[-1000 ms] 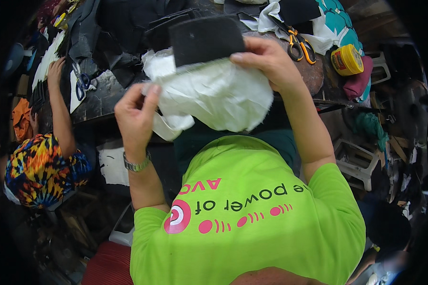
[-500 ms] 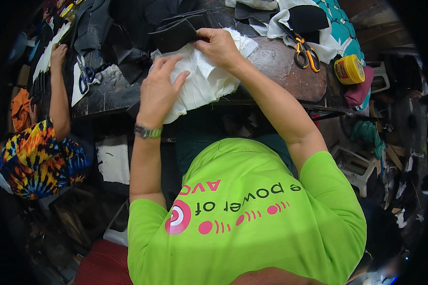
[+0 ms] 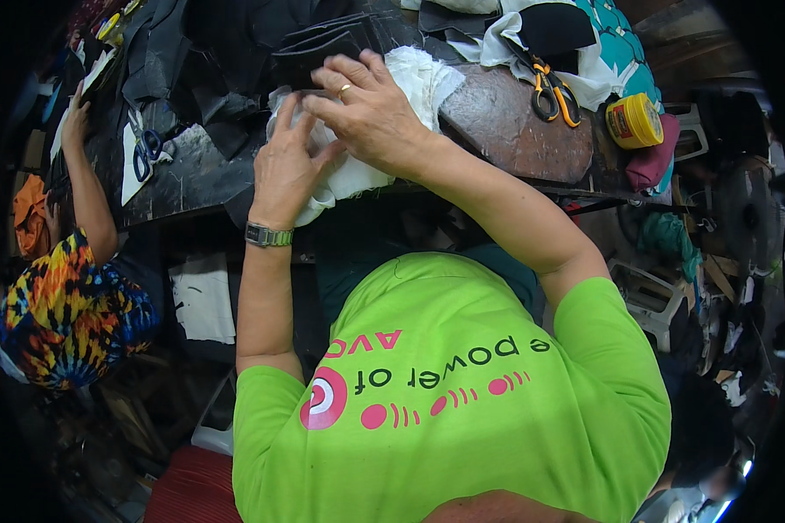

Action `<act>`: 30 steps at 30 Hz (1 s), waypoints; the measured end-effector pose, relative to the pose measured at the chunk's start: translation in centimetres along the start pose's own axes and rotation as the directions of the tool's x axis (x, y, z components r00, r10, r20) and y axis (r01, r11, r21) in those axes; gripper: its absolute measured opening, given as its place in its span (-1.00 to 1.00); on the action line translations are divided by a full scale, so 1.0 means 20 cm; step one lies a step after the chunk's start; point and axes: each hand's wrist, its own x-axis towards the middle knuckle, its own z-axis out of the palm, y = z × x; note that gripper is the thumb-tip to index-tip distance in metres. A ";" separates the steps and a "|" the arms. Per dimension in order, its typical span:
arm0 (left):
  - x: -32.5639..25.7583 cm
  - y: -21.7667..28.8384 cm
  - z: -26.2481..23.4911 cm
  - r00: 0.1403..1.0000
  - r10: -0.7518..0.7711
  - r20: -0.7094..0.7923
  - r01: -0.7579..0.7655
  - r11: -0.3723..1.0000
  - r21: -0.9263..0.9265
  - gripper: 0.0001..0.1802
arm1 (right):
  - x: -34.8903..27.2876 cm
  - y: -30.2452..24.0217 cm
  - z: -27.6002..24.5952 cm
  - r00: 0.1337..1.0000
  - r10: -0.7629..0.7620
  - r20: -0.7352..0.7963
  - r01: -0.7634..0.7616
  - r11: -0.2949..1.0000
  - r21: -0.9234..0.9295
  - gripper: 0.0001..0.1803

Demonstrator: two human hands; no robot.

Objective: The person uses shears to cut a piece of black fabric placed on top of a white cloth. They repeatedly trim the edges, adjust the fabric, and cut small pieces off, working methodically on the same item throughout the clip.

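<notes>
A pile of white cloth pieces (image 3: 423, 80) with frayed edges lies at the table's front edge. My left hand (image 3: 283, 179), with a watch on its wrist, rests on the pile's left side, fingers stretched and thumb apart. Across the middle of the cloth is my right hand (image 3: 375, 122), a ring on one finger, its fingers spread and slightly blurred. Its fingertips are near a stack of black fabric pieces (image 3: 331, 37) just behind the cloth. The hands nearly touch and hide much of the cloth. Neither visibly grips anything.
Orange-handled scissors (image 3: 554, 96) lie at the right, near a yellow tub (image 3: 634, 121) and a brown board (image 3: 523, 131). Dark-handled scissors (image 3: 146, 148) lie at the left. Black fabric (image 3: 179, 48) covers the back left. A co-worker in a tie-dye shirt (image 3: 74, 309) reaches over the table's left end.
My right hand has left the edge of the black stack and moved left over the white cloth, its fingers spreading. My left hand stays on the cloth. The co-worker's hand has shifted left.
</notes>
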 end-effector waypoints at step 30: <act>-0.17 0.24 -0.04 0.943 -0.307 0.131 0.014 -0.355 -0.935 -0.74 | -0.28 -0.17 -0.40 0.689 0.268 0.673 -0.608 -0.292 0.738 -0.77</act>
